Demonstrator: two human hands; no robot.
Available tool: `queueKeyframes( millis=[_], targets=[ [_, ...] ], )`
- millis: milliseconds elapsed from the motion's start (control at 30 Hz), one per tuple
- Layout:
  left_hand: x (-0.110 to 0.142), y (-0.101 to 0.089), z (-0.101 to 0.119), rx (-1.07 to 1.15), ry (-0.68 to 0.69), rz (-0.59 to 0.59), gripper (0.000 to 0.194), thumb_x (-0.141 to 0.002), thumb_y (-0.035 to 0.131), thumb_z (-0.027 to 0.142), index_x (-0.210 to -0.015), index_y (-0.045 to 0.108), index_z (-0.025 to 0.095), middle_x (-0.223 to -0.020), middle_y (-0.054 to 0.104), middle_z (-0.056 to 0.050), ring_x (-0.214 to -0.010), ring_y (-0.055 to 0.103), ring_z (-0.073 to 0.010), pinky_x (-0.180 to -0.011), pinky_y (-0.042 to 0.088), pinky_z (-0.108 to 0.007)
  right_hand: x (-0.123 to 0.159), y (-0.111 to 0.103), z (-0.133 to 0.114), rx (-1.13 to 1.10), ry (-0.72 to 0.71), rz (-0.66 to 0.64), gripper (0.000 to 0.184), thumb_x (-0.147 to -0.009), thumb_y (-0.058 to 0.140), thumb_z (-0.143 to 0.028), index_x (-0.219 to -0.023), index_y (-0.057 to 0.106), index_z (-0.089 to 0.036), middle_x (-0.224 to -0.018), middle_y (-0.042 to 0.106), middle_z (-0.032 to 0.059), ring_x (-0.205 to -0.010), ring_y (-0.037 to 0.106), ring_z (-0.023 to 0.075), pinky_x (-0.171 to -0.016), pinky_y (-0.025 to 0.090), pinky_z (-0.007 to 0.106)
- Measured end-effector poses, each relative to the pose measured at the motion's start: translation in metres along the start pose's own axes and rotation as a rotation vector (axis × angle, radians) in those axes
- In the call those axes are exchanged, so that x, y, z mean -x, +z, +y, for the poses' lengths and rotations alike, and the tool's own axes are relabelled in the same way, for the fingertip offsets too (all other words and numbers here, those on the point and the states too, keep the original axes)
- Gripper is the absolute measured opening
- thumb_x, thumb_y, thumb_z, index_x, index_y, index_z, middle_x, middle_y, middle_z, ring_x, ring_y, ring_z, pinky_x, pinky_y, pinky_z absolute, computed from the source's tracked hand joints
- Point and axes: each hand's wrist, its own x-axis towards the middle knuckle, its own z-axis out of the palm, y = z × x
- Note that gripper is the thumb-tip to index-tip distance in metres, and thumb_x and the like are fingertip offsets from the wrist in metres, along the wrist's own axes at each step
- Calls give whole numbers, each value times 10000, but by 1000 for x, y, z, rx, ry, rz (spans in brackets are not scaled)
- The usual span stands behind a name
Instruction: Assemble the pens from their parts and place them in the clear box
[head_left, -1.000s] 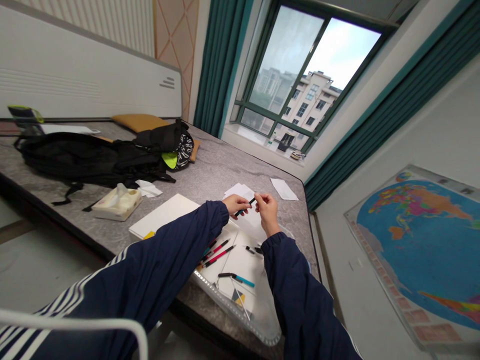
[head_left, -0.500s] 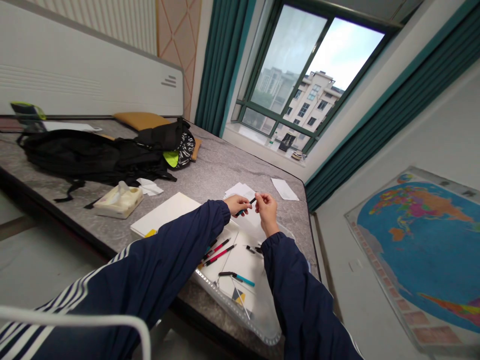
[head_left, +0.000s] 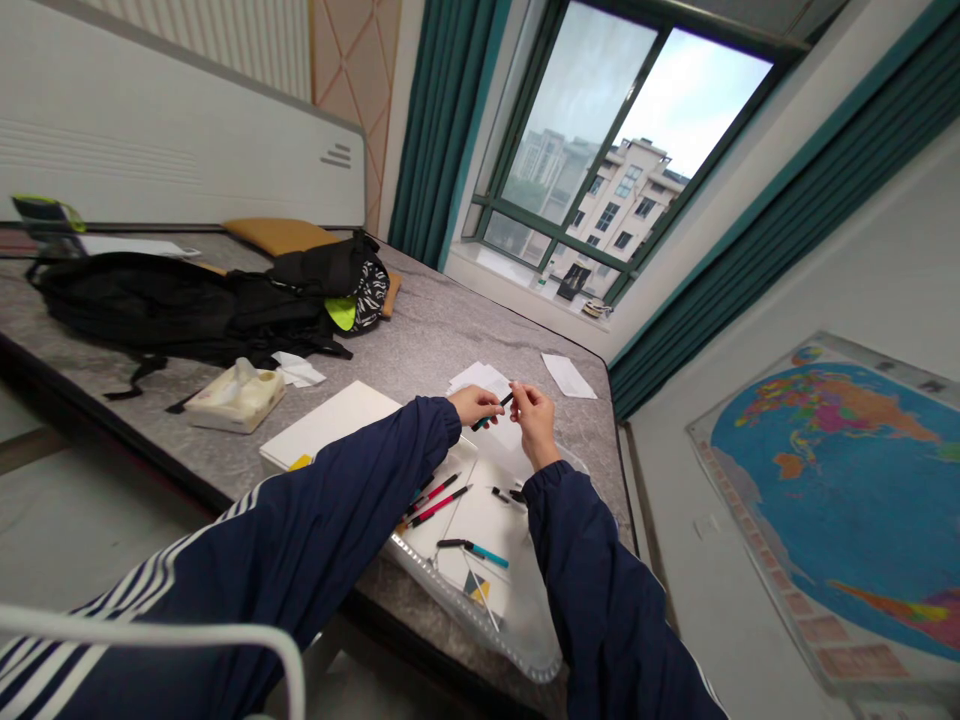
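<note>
Between my two hands is a slim pen (head_left: pixel 505 401), dark at the upper end and teal at the lower one. My left hand (head_left: pixel 477 406) is closed around its lower part, and the fingertips of my right hand (head_left: pixel 533 420) pinch the upper end. Both hands are over the far part of a clear plastic tray (head_left: pixel 525 655). In the tray, a black and teal pen (head_left: pixel 474 552) lies near the front, red and black pens (head_left: pixel 439 505) lie at the left, and small black pieces (head_left: pixel 508 495) sit by my right sleeve.
White sheets (head_left: pixel 480 378) lie behind my hands, and another white paper (head_left: pixel 568 376) is farther right. A white box (head_left: pixel 330 425) stands left of the tray. A tissue pack (head_left: pixel 235 397) and a black backpack (head_left: pixel 165 305) occupy the table's left side.
The view has shifted slightly. Both hands keep their hold on the pen, with slightly more of its dark end showing between them.
</note>
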Motion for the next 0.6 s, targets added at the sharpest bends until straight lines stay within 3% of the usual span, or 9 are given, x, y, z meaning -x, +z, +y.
queueKeyframes(
  millis=[200,300,367,467,600],
  targets=[
    [3,0,3,-5,-21,-8,356,-781,660,441,-971,663,141,-913,717,-87,-672,651,-134,-532,460,-206,-1,0,2,-23,3,14,422,-713,705,-544,-856,630,-154,-540,518,-57,-428,436,75,-409,347,202],
    [1,1,3,12,12,68,319,-815,624,418,-945,645,128,-861,711,-86,-625,638,-122,-513,441,-198,-1,0,2,-63,58,30,450,-706,707,-576,-869,591,-173,-577,537,-55,-429,456,75,-394,358,192],
    [-1,1,3,0,61,137,268,-838,593,373,-920,641,123,-838,708,-81,-636,639,-119,-534,451,-199,1,1,2,-68,131,-28,468,-749,628,-641,-794,565,-179,-555,529,-46,-423,469,83,-388,372,195],
    [-2,-1,3,-99,126,241,211,-856,557,316,-885,656,131,-829,708,-66,-702,647,-123,-611,482,-208,6,3,-1,-12,244,-216,522,-809,494,-684,-678,541,-180,-485,499,-32,-408,483,102,-387,397,208],
    [-1,-3,3,-195,130,291,232,-873,528,304,-964,678,153,-895,719,-61,-752,648,-128,-635,495,-203,23,7,-6,208,434,-687,449,-772,615,-578,-649,622,-147,-508,582,22,-450,539,119,-441,449,221]
  ],
)
